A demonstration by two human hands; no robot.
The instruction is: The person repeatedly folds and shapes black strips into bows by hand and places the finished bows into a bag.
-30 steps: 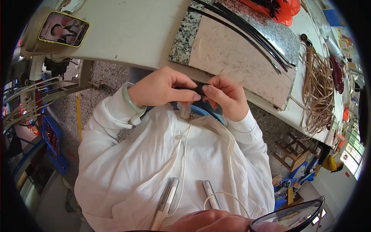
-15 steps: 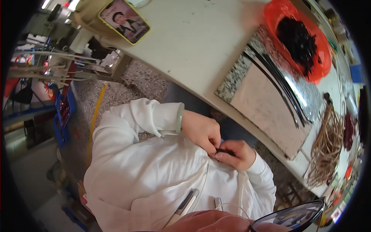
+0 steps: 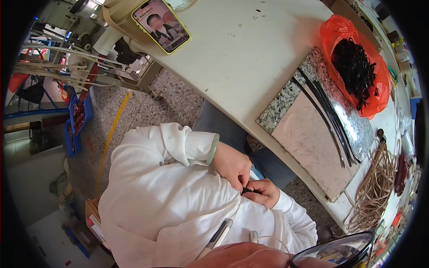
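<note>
Close against my white top, my left hand (image 3: 233,166) and my right hand (image 3: 265,193) are brought together. Both are closed, fingertips pinching a small black piece (image 3: 251,191) between them. Fingers cover most of it, so its exact kind does not show. Several long thin black strips (image 3: 328,118) lie side by side across a speckled stone slab (image 3: 280,109) on the table. Beyond them, an open red plastic bag (image 3: 333,32) holds a heap of short black strips (image 3: 355,67).
A pale board (image 3: 308,145) covers part of the slab. The white table (image 3: 228,58) carries a phone in a yellow case (image 3: 163,29) at the far left and a bundle of beige cords (image 3: 373,192) at the right. Blue trays (image 3: 79,114) with dark red pieces stand at left.
The view has tilted, so the table and its contents sit lower in the picture. My hands have drawn closer together around the black piece, of which less shows now.
</note>
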